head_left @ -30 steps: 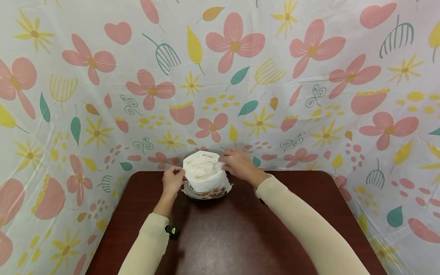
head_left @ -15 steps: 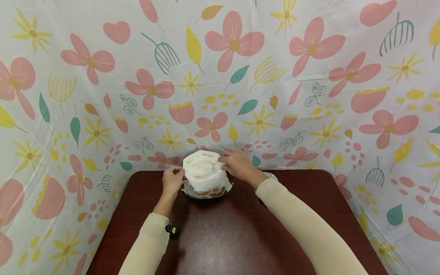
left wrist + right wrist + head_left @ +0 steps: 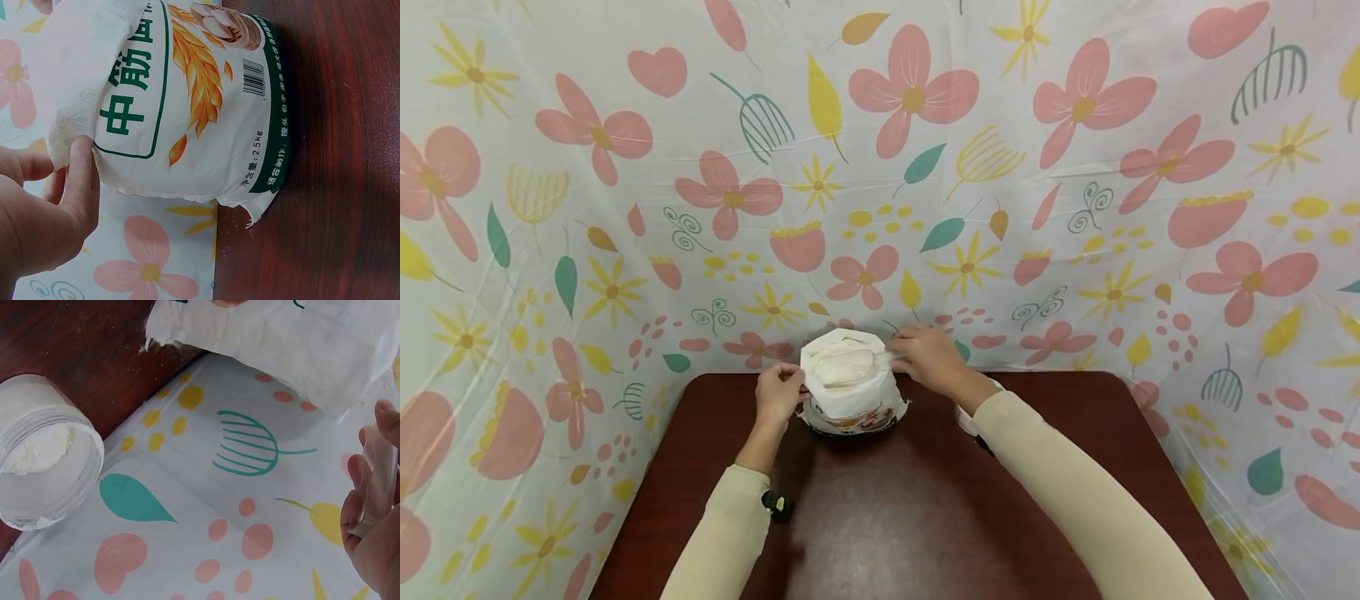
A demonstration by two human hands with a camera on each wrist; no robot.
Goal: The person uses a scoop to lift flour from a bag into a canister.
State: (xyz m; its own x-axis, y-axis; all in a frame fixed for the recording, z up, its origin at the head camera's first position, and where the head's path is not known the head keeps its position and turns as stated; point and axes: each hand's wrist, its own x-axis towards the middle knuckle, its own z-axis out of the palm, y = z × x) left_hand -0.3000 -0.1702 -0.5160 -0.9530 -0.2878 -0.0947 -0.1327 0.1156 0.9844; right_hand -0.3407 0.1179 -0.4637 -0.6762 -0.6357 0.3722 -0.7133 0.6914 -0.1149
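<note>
A white woven flour bag (image 3: 850, 406) with its rim folded down stands at the back of the table, its mouth open on white flour. My left hand (image 3: 777, 398) pinches the folded rim (image 3: 78, 94) between thumb and fingers on the bag's left side. From the right, my right hand (image 3: 931, 358) grips the clear plastic handle (image 3: 379, 478) of a scoop. The scoop's bowl (image 3: 846, 365), heaped with flour, is over the bag's mouth. A clear jar (image 3: 53, 400) with some flour inside stands right of the bag, partly hidden by my right forearm in the head view.
The dark red-brown table (image 3: 895, 517) ends just behind the bag, against a flower-patterned cloth (image 3: 880, 167) that hangs at the back and sides. Specks of flour lie on the table near the bag.
My right hand has shifted slightly to the right, and the scoop's bowl now shows a fuller heap of flour. My left hand stays on the bag's rim.
</note>
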